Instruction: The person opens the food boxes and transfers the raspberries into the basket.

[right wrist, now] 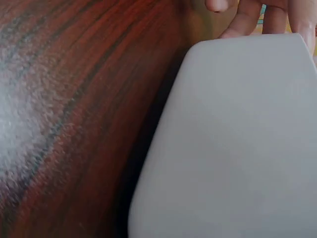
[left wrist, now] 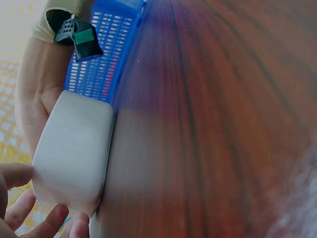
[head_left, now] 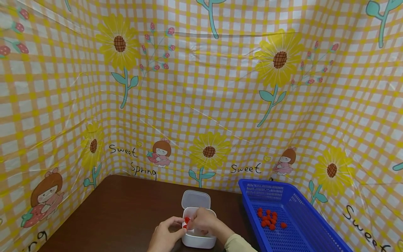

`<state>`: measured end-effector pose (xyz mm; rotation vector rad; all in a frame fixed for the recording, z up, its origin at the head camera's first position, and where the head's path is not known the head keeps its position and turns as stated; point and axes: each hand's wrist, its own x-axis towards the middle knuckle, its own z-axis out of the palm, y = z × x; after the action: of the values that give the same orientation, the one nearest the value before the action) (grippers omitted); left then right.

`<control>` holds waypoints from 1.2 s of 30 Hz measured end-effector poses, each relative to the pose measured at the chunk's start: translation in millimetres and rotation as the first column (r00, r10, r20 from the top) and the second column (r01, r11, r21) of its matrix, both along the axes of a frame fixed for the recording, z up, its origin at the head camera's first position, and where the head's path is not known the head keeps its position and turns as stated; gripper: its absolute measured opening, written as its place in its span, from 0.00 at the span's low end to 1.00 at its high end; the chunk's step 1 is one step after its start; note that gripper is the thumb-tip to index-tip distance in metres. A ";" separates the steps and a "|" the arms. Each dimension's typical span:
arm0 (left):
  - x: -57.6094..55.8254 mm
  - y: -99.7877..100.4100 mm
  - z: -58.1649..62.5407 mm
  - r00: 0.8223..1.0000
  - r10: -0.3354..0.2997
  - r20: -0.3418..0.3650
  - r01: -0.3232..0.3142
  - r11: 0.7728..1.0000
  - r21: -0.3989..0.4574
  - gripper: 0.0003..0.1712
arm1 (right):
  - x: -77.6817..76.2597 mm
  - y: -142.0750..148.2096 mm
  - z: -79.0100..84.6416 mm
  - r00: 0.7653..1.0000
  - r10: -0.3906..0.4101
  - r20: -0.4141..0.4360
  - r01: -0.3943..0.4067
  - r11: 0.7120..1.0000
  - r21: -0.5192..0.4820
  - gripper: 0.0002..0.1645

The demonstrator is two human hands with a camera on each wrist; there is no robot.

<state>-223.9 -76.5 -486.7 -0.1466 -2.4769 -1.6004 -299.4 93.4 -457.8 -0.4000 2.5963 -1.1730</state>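
A white lidded box (head_left: 199,242) stands on the table, its translucent lid (head_left: 196,200) lying back behind it. My left hand (head_left: 167,233) is at the box's left end, its fingertips touching the outer wall in the left wrist view. My right hand (head_left: 204,221) reaches down into the box with bent fingers; its fingertips are partly hidden. Small red berry-like pieces (head_left: 187,219) show at the box's left side, between the two hands. Whether the right fingers pinch one of them I cannot tell. The right wrist view shows mainly the box's outer wall (right wrist: 233,139).
A blue perforated basket (head_left: 302,224) stands to the right of the box, with several red berry-like pieces (head_left: 267,219) in its left part. The dark wooden table (head_left: 126,210) backs onto a checked, flower-printed cloth (head_left: 201,105) that also rises on both sides.
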 end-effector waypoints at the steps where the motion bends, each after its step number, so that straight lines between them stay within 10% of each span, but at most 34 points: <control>1: -0.1 0.0 -0.3 1.000 0.001 -0.005 -0.001 1.000 0.000 0.15 | 0.5 -0.1 -0.5 1.000 0.002 -0.002 -0.002 1.000 -0.007 0.09; 36: -1.7 -0.6 0.1 1.000 -0.002 -0.009 0.002 1.000 -0.001 0.17 | 6.8 -1.9 14.8 0.999 -0.015 0.041 0.020 0.994 -0.110 0.20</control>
<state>-225.6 -77.1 -486.6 -0.1564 -2.4716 -1.5960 -292.6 91.4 -442.9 -0.3722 2.5131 -1.3208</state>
